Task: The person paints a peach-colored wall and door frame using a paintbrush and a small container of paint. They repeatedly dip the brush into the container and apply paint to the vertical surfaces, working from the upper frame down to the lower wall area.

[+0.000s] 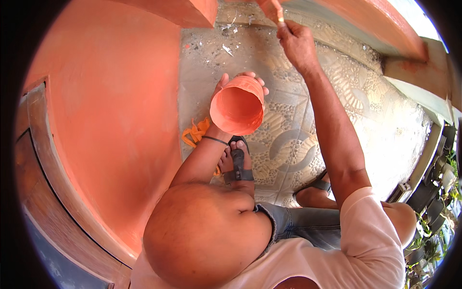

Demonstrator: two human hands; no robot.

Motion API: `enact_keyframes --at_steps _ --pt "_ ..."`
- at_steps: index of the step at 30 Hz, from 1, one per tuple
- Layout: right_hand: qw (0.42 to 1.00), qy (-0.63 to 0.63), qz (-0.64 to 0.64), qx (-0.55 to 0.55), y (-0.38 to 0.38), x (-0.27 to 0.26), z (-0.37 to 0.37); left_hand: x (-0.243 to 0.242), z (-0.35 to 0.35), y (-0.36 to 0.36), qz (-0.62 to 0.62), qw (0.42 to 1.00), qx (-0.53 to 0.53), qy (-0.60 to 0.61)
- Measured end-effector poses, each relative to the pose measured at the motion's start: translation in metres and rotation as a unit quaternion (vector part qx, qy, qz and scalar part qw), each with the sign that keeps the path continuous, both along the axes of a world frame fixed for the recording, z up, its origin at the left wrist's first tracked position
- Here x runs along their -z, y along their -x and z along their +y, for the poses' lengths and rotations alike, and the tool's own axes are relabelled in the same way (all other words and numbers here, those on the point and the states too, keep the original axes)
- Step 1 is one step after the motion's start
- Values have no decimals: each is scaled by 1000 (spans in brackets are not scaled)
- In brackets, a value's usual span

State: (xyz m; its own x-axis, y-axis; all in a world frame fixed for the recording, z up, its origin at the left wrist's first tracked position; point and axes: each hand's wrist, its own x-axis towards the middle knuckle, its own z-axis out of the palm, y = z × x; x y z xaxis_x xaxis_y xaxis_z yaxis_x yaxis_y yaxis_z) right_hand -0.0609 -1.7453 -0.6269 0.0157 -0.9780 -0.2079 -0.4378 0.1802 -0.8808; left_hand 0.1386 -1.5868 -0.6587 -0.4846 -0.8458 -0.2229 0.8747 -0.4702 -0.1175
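My left hand (221,83) is wrapped around a round paint container (237,104), its thumb and fingertips showing at the far side. Salmon-orange paint coats the container inside and out, and its mouth tilts towards me. At the top of the view, my right hand (299,41) grips a paintbrush (271,10) by its paint-smeared handle. The brush reaches up towards the painted ledge; its tip runs out of view, so contact with a surface cannot be told.
A salmon-orange wall (115,97) rises at my left, beside a wooden frame (47,133). Orange cloth (196,130) lies by my sandalled foot. Debris (227,50) is scattered on the patterned paving (285,115). An orange-painted ledge (379,25) curves across the upper right; potted plants (431,216) stand lower right.
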Motion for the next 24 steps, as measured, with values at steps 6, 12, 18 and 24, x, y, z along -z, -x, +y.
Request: enact_keyframes --at_steps 6,12,18,24 --pt "973 -15 -86 214 52 3 41 -3 -3 1 30 999 -3 18" --pt "907 57 -206 363 22 -3 40 3 2 -2 43 999 3 8" --pt "987 124 -26 102 -67 -3 31 7 8 -12 -44 998 -25 -37" --pt "950 -30 -283 129 10 -24 18 5 5 -18 -55 998 -35 5"
